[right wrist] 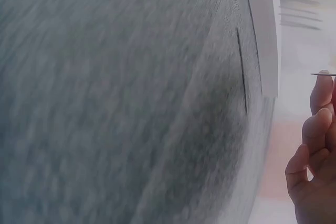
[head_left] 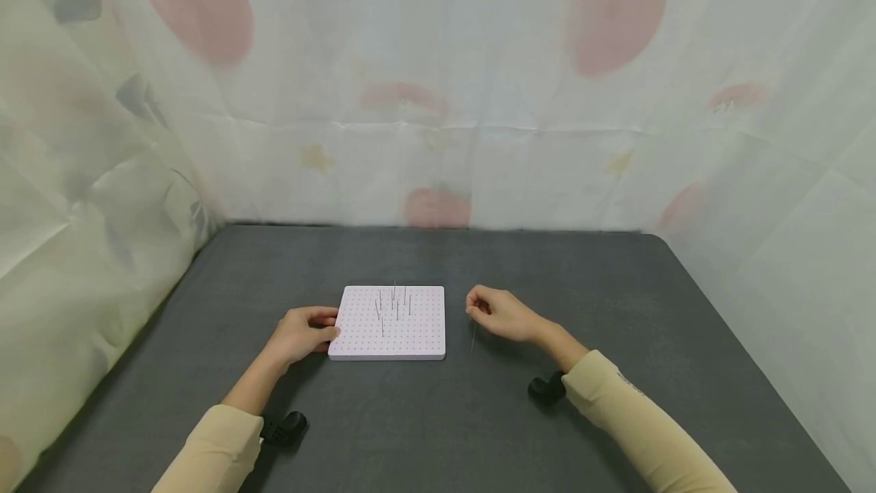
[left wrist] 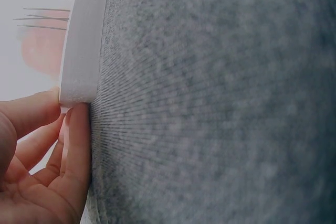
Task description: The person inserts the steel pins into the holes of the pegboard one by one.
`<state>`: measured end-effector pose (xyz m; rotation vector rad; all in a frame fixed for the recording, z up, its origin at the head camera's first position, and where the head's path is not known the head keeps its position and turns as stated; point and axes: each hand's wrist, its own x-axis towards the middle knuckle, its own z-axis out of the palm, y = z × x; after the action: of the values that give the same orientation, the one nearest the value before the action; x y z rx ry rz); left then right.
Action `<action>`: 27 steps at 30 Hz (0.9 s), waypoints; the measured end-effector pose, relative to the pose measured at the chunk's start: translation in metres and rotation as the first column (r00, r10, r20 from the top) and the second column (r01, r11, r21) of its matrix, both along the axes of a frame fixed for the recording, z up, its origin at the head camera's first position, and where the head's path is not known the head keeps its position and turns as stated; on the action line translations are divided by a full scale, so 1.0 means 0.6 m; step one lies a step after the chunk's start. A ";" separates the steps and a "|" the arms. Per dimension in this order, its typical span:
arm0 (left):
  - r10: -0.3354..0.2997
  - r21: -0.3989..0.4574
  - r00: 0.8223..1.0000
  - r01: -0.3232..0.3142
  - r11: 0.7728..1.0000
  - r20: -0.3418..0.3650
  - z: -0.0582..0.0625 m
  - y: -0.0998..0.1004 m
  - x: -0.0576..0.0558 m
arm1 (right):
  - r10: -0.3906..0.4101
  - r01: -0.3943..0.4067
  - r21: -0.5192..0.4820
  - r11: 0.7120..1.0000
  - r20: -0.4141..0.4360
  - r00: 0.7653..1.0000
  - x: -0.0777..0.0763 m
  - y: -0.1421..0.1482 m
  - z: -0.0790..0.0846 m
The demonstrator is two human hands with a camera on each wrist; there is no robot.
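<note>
A white board (head_left: 424,337) dotted with a grid of small pink marks lies flat on the dark table. Several thin needles (head_left: 382,327) stand up from it, mostly toward its far half, a few of them leaning. My left hand (head_left: 297,337) grips the board's left edge, thumb at the top rim and fingers against the side (left wrist: 79,77). To the right of the board, my right hand (head_left: 503,314) is held with fingers curled, pinching a needle (right wrist: 318,74) whose end pokes out past a fingertip. Another needle (right wrist: 241,72) lies on the table close beside the board.
The dark grey table (head_left: 438,424) reaches back to a pale curtain (head_left: 520,173) printed with fruit. More curtain hangs along the left and right sides. A black wrist camera (head_left: 287,430) sits on the left forearm, another camera (head_left: 546,389) on the right.
</note>
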<state>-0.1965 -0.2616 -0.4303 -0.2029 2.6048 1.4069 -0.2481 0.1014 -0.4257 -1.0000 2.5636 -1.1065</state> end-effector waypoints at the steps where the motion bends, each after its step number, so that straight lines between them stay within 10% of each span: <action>1: 0.001 -0.001 1.000 -0.001 1.000 0.001 0.000 0.000 0.000 | 0.010 -0.010 -0.008 1.000 -0.004 1.000 0.001 -0.003 0.000; 27: 0.006 -0.015 1.000 -0.006 1.000 0.005 0.002 0.002 0.002 | -0.021 0.014 -0.107 0.994 -0.059 0.998 0.010 -0.071 0.000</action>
<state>-0.1951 -0.2605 -0.4289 -0.2166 2.6135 1.3875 -0.2420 0.0585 -0.4255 -1.0526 2.5888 -1.2487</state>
